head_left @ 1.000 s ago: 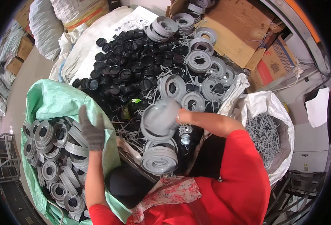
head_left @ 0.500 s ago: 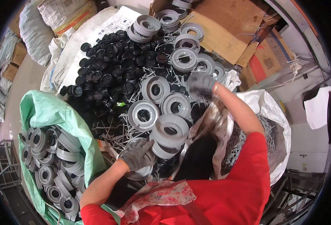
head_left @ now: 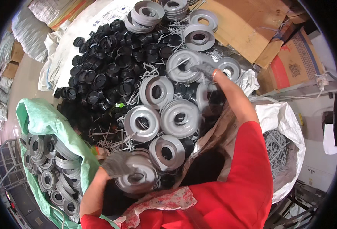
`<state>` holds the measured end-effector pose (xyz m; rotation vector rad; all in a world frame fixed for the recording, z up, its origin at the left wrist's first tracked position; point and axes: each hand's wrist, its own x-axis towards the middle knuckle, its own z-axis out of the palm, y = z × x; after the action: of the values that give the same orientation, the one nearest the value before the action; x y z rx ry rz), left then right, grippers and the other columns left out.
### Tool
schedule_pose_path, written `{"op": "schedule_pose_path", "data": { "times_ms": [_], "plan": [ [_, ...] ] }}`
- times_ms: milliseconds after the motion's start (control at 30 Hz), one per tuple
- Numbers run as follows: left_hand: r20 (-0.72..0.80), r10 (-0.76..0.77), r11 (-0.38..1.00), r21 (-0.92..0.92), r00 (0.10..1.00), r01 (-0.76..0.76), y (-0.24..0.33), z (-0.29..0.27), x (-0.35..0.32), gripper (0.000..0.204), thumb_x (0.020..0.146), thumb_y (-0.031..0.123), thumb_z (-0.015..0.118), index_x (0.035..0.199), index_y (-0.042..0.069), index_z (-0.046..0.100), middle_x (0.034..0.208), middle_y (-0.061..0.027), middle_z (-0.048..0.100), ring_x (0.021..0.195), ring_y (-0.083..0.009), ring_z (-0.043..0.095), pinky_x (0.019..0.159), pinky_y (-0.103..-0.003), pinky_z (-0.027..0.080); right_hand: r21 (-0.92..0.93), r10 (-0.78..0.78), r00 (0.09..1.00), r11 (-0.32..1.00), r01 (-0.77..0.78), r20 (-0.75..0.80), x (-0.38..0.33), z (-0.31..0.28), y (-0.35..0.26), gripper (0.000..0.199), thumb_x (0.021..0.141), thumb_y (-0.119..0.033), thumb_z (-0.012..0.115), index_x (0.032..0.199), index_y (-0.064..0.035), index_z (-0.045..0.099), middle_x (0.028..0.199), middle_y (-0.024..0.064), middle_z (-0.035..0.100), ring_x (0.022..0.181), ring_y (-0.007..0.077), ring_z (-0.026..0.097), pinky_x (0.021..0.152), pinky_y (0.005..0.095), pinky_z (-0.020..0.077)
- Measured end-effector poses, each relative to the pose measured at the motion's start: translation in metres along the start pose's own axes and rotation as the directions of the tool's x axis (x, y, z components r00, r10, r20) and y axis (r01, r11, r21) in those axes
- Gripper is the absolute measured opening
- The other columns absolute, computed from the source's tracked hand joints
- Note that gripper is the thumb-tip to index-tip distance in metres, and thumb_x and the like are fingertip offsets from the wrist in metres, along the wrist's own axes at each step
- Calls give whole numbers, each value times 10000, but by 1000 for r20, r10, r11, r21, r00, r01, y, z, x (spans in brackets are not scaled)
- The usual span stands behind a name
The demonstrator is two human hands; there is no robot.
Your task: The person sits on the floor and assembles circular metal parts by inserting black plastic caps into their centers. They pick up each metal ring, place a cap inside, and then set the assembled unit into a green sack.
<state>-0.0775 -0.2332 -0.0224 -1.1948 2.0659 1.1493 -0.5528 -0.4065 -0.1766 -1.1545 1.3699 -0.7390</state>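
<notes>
The left hand [head_left: 115, 165], in a knit grey glove, has its fingers closed over the rim of a smooth grey plastic ring [head_left: 137, 176] near the green woven sack [head_left: 48, 118]. The right hand [head_left: 202, 68] grips another grey disc [head_left: 183, 65], farther out among ribbed black caps [head_left: 103, 57].

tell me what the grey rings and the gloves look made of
Grey rings: probably moulded plastic, smooth with a slight sheen; uniform grey, with leftover moulding sticks scattered between them. Gloves: knitted grey fabric, matte and speckled, on the left hand and right hand.
</notes>
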Motion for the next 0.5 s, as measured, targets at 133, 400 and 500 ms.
{"op": "schedule_pose_path", "data": {
  "times_ms": [133,400,500],
  "plan": [
    [-560,-339,881,-472,756,46,-8,-17,-54,429,731,220,695,1097,27,580,940,-121,651,825,-193,627,743,-292,493,211,197,959,947,-240,205,-38,67,-73,328,777,-209,650,1042,-17,644,959,86,663,889,164,621,797,290,502],
    [-689,-668,403,-652,280,-643,-29,-8,-88,363,813,171,648,1114,-11,561,965,-72,619,830,-145,590,742,-261,477,-61,-693,473,529,846,544,-124,191,-100,495,811,-321,645,1204,-55,505,933,76,628,831,181,628,763,290,512],
    [-658,-692,424,-703,296,-570,-40,2,-80,369,819,191,651,1115,-10,559,959,-74,617,815,-146,591,714,-263,481,18,4,919,1000,-11,394,-80,127,-99,406,814,-297,614,1133,-52,554,960,63,602,739,140,607,717,286,514]
  ]
}}
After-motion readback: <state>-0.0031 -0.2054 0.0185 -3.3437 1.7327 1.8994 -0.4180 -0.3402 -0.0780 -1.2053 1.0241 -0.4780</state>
